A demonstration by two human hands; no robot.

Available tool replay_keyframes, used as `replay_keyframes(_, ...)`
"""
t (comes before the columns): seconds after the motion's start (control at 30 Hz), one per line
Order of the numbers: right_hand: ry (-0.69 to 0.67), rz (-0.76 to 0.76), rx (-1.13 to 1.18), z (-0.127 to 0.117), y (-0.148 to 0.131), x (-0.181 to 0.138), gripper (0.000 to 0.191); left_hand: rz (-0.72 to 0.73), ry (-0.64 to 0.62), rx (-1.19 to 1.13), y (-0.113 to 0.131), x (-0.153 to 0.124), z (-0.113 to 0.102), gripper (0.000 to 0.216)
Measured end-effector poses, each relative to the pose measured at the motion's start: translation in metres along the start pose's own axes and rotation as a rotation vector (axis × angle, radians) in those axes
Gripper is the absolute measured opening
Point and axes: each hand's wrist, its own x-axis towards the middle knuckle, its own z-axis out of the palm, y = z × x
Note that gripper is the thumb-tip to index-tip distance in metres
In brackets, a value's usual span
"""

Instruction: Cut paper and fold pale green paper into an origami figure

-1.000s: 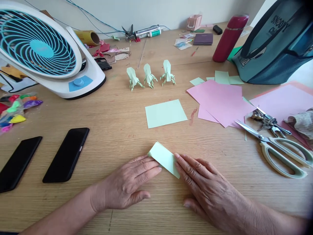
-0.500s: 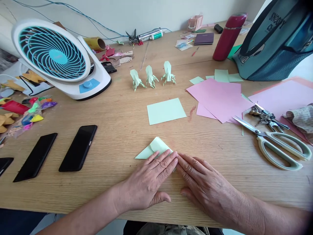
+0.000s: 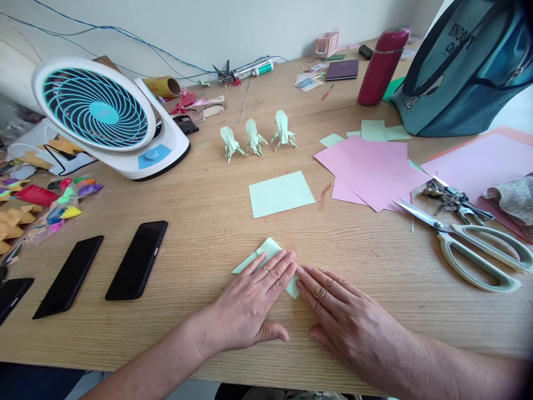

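A pale green folded paper (image 3: 270, 247) lies on the table in front of me, partly covered by fingers. My left hand (image 3: 254, 303) rests flat across it, fingers stretched out and thumb apart. One corner of the paper shows between the two hands. At its right edge, the fingertips of my right hand (image 3: 345, 311) touch the paper or the table beside it; the fingers are stretched out side by side. Beyond the hands lies a flat green paper sheet (image 3: 282, 194). Farther back stand three green paper figures with splayed feet, the middle one (image 3: 255, 136) among them.
Scissors (image 3: 462, 239) and keys (image 3: 453, 200) lie at the right near pink paper (image 3: 370, 166). A red bottle (image 3: 383, 66) and a blue bag (image 3: 453, 100) stand behind. At the left are a fan (image 3: 104, 111), a black phone (image 3: 136, 260) and other dark phones.
My right fingertips have slid slightly down along the paper's right edge, so a corner now shows between the hands. The left hand stays on the paper. The camera view has shifted a little.
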Motion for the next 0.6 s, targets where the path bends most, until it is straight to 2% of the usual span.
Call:
replay_keyframes(0.3,0.006,0.001,-0.013,0.003,-0.001,-0.002,0.048,0.037,-0.004,-0.037,-0.022,0.007,-0.005,0.095)
replay_keyframes(0.47,0.0,-0.001,-0.029,0.002,-0.001,-0.002,0.047,-0.019,-0.037,-0.037,-0.038,0.01,-0.005,0.094)
replay_keyframes(0.6,-0.005,-0.002,-0.031,0.001,-0.001,-0.001,0.047,-0.091,-0.009,-0.035,-0.052,0.013,-0.002,0.088)
